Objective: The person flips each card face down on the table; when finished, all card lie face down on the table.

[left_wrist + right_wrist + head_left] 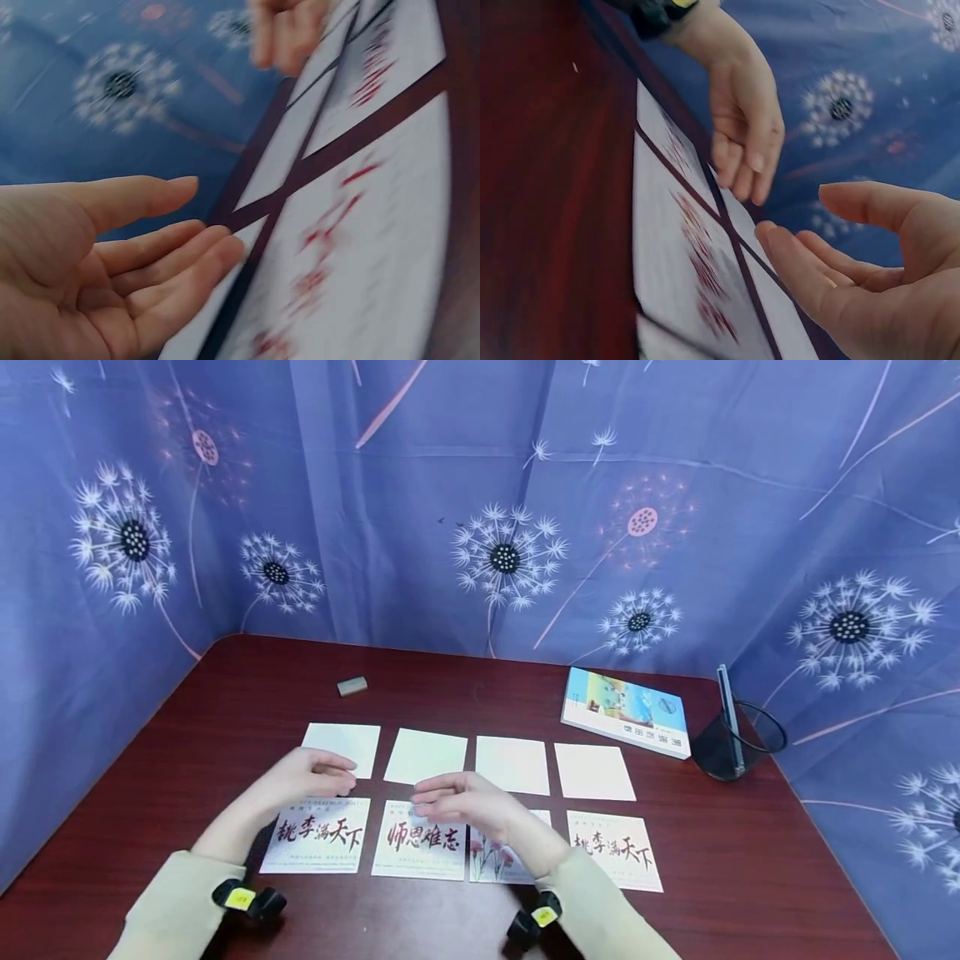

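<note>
My left hand (318,774) hovers over the leftmost cards, its fingers relaxed and nothing between them. Below it lies a card with red brush characters (313,837), and behind that a blank white card (347,745). Further right, my right hand (468,806) is held above the middle cards, fingers loosely bent and holding nothing. Under its fingertips is a second lettered card (417,842); its forearm partly hides a card with pink flowers (491,858). In the left wrist view the thumb and fingers of the left hand (142,262) stand apart.
Three more blank cards (427,757) continue the back row, and another lettered card (613,852) ends the front row at right. A book (626,710) and a black mesh pen holder (718,750) stand at the back right. A small grey block (352,686) lies at the back left.
</note>
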Available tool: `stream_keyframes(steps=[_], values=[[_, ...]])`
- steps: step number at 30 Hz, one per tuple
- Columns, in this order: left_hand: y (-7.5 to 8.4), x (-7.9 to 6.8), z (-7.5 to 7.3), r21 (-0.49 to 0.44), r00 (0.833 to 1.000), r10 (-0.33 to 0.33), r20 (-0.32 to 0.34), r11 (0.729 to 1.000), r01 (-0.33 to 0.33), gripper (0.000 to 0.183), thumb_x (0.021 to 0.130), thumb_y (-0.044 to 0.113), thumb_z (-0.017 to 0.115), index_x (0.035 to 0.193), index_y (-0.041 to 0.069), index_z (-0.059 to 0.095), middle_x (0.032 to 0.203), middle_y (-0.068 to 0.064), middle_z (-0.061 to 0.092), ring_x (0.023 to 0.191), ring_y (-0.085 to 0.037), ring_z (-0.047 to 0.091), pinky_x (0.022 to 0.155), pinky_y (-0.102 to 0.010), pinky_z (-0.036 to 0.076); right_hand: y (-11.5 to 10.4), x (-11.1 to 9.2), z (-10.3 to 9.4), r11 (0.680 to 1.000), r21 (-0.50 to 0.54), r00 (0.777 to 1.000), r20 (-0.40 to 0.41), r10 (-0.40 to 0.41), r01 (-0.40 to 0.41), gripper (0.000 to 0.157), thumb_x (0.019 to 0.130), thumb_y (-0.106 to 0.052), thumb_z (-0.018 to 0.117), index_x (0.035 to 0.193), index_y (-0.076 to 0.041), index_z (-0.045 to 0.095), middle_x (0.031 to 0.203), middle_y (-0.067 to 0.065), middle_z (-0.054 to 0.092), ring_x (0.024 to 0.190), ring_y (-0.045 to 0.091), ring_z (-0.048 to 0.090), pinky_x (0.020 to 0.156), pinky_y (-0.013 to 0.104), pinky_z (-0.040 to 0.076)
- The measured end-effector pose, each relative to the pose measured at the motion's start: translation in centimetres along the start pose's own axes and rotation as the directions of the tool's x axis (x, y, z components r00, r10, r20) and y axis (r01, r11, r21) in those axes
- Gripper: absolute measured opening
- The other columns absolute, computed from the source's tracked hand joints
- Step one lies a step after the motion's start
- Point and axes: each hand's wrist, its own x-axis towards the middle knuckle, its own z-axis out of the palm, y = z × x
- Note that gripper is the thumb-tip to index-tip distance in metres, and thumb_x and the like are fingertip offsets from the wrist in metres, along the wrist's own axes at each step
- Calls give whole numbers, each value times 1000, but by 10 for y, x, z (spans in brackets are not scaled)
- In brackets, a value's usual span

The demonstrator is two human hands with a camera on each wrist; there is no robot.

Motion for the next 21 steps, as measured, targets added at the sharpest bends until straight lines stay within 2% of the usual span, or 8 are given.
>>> stream_keyframes(steps=[4, 8, 11, 16, 21], values=[[-10, -5, -25, 12, 1000, -23, 20, 1000, 23, 50, 87, 18, 72, 122, -15, 59, 106, -21, 72, 91, -19, 70, 80, -32, 59, 3, 16, 22, 999, 45, 1000, 15, 14, -14, 50, 90, 0, 58, 137, 12, 45, 136, 28, 55, 120, 30, 61, 102, 35, 50], [-15, -11, -43, 43, 995, -92, 23, 995, 91, 53, 89, 21, 70, 123, -17, 56, 110, -22, 71, 94, -22, 71, 84, -37, 59, 3, 27, 39, 997, 68, 1000, 4, 28, -28, 53, 88, 2, 57, 138, 13, 43, 136, 29, 54, 123, 33, 59, 99, 33, 52], [-18, -15, -51, 43, 991, -132, 21, 991, 131, 54, 90, 21, 70, 123, -19, 55, 111, -25, 69, 92, -22, 72, 83, -36, 59, 3, 32, 49, 995, 93, 999, -21, 36, -33, 53, 87, 5, 56, 138, 14, 42, 136, 30, 54, 123, 35, 58, 98, 33, 52], [-21, -19, -59, 51, 988, -149, 32, 988, 147, 57, 90, 23, 70, 124, -20, 53, 112, -26, 68, 92, -21, 72, 84, -36, 59, 3, 35, 57, 993, 116, 996, -74, 47, -38, 53, 84, 10, 56, 136, 15, 44, 132, 30, 56, 121, 35, 60, 99, 35, 52], [-27, -23, -67, 48, 983, -173, 67, 984, 170, 52, 90, 22, 70, 120, -19, 57, 105, -21, 71, 89, -20, 71, 84, -37, 59, 6, 34, 60, 995, 96, 998, -47, 30, -25, 55, 84, 12, 56, 136, 17, 42, 133, 32, 55, 124, 38, 57, 99, 36, 52]])
